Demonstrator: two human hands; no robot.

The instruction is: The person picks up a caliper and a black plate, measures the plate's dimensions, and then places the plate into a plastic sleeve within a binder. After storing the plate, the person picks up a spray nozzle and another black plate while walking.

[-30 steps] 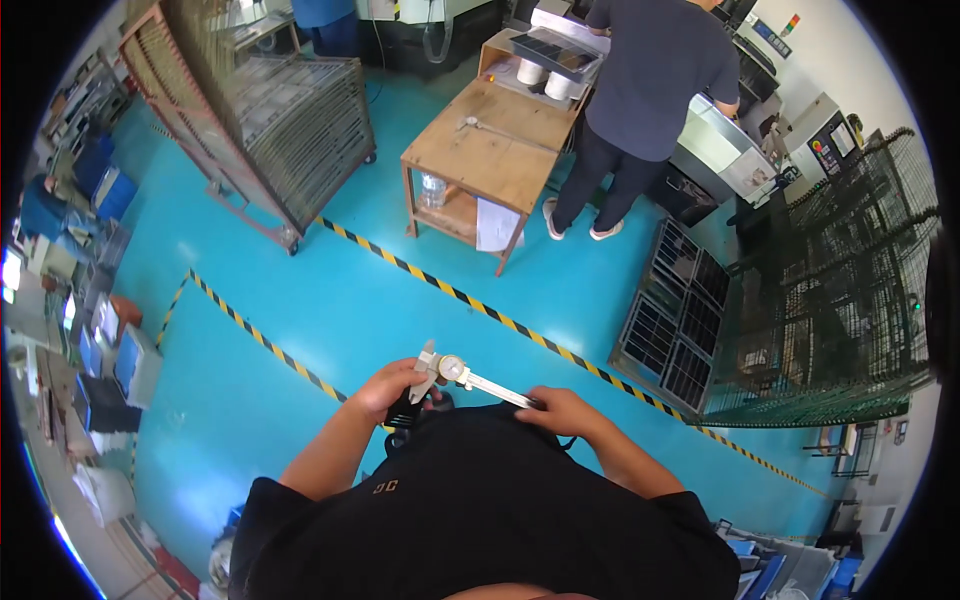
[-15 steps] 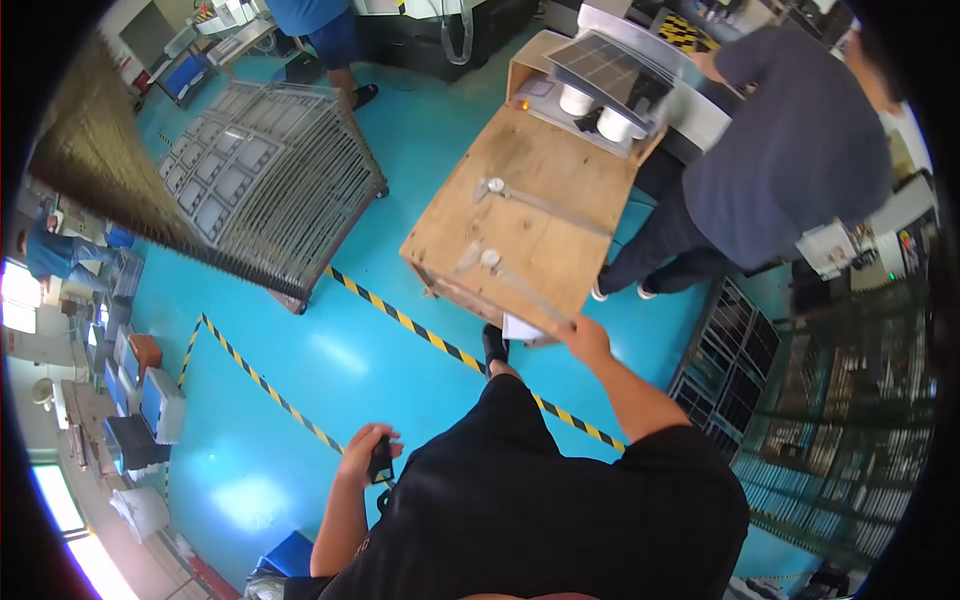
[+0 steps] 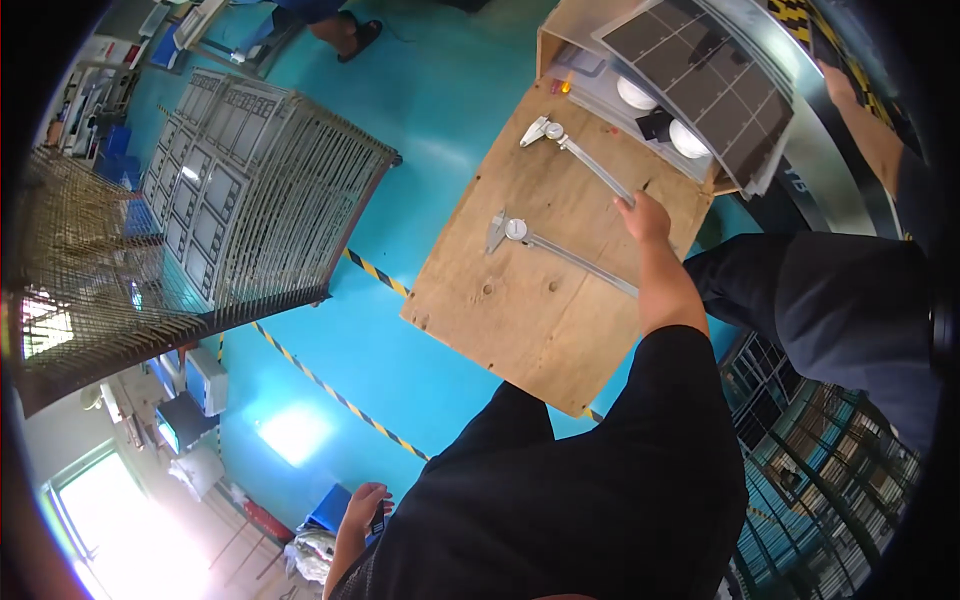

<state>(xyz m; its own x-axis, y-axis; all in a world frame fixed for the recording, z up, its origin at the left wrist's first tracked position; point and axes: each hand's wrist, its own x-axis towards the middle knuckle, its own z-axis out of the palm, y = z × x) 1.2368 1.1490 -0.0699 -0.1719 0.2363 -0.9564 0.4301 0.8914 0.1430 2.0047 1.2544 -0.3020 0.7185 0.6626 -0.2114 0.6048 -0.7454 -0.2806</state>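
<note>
Since half a sec ago the right hand (image 3: 642, 215) has gone from hanging over the near edge of the table (image 3: 520, 320) to sitting well onto it, at the tail end of the far caliper (image 3: 575, 155). The left hand (image 3: 362, 505) has dropped lower and back beside the hip. A sec ago both hands held one caliper in front of the body; now two lie on the wood.

Right hand: fingers curled down together onto the end of the far caliper's long bar, touching it; whether they actually clamp it I can't tell from this angle. That caliper lies flat, dial end toward the far-left corner of the table, bar running diagonally to the hand. The near caliper (image 3: 560, 250) lies roughly parallel just beside it, apart from it, dial head to the left, its bar passing under the right forearm.

Left hand: down by the person's side, fingers closed round a small dark object (image 3: 377, 520), too small to tell what.

At the table's far end sits a grey tray (image 3: 600, 85) w/ white round parts (image 3: 637, 93), a dark gridded panel (image 3: 700, 85) over it. A second person (image 3: 840, 290) in dark clothes stands right beside the table. Wire racks (image 3: 260, 210) stand on the blue floor (image 3: 420, 130) to the left, yellow-black tape (image 3: 330, 385) across it.
</note>
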